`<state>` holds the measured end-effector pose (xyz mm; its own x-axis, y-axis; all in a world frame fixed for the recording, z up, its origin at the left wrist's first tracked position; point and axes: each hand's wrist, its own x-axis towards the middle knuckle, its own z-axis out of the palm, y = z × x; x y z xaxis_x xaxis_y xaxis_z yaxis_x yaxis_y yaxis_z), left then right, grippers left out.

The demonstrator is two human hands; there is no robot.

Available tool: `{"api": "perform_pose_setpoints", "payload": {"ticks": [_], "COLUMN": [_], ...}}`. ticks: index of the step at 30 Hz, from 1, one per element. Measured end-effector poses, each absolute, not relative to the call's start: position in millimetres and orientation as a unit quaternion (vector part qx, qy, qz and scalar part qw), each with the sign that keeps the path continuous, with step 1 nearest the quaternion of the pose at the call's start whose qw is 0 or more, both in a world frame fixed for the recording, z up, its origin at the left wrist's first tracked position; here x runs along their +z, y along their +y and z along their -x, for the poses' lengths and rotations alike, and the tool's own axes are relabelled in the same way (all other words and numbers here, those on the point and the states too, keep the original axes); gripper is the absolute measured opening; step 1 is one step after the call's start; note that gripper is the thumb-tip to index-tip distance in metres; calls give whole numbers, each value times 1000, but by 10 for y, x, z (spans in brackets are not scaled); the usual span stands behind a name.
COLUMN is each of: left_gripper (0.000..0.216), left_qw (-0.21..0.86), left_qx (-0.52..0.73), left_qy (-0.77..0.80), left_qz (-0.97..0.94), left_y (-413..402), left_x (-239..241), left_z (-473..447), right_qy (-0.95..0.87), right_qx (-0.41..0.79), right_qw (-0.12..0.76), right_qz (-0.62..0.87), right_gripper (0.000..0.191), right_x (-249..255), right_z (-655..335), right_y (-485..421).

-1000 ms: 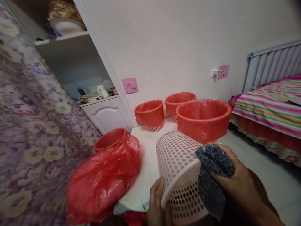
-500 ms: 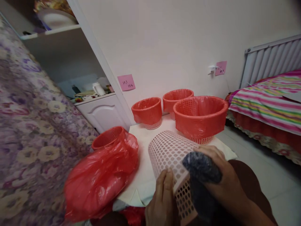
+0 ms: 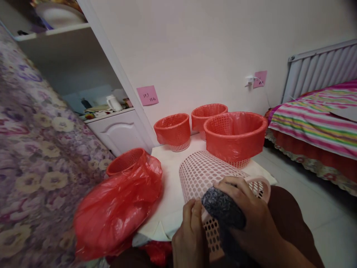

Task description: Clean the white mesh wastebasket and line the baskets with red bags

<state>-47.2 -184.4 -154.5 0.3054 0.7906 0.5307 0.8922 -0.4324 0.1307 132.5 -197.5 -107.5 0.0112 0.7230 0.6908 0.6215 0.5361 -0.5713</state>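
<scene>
A pale pink perforated plastic basket (image 3: 200,173) lies tilted on its side in front of me. My left hand (image 3: 189,238) grips its rim from below. My right hand (image 3: 248,219) presses a dark grey cloth (image 3: 223,206) against the basket's rim and wall. Beyond it stand three baskets lined with red bags: a big one (image 3: 235,136) nearest, a smaller one (image 3: 173,130) to the left, another (image 3: 208,113) behind.
A fourth basket with a loose red plastic bag (image 3: 119,204) lies at left on a white mat (image 3: 173,175). A floral bedspread (image 3: 36,149) fills the left side, a striped bed (image 3: 315,119) the right. A white cupboard (image 3: 119,130) and radiator (image 3: 320,69) stand at the wall.
My right hand has slid the grey cloth leftward along the basket's rim. The basket has turned and its rim now shows at the right. My left hand shifted up on the rim.
</scene>
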Motion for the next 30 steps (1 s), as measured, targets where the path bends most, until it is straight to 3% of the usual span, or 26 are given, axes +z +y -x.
{"api": "perform_pose_setpoints", "payload": {"ticks": [5,8,10,15,21,25,30], "left_gripper": [53,50,47,48,47,48,42], "left_qw": [127,91,59,-3,-170,-187,-127], "left_qx": [-284,-314,-346,-335,-375,-417,-429], "left_qy": [-505,-514,-517,-494,-550,-535,-505], "left_qz": [805,793,781,803,727,710,738], "left_y": [-1868,-1855,-1841,-1817,-1723,-1668,-1642], "left_x": [-1549,-1717,-1805,-1723,-1619,-1666,-1493], "left_z": [656,810,847,675,538,664,932], "right_qy": [-648,-548,-530,-676,-754,-756,-604], "right_qx": [104,191,211,92,132,202,252], "right_qw": [581,611,595,517,468,541,649], "right_qz": [482,538,566,517,442,310,388], "right_gripper": [49,54,58,59,65,71,51], "right_x": [-1112,-1158,-1157,-1040,-1025,-1079,-1149], "right_z": [-1519,-1715,-1769,-1532,-1125,-1111,-1487], "right_y": [-1907,-1829,-1799,-1870,-1959,-1909,-1976]}}
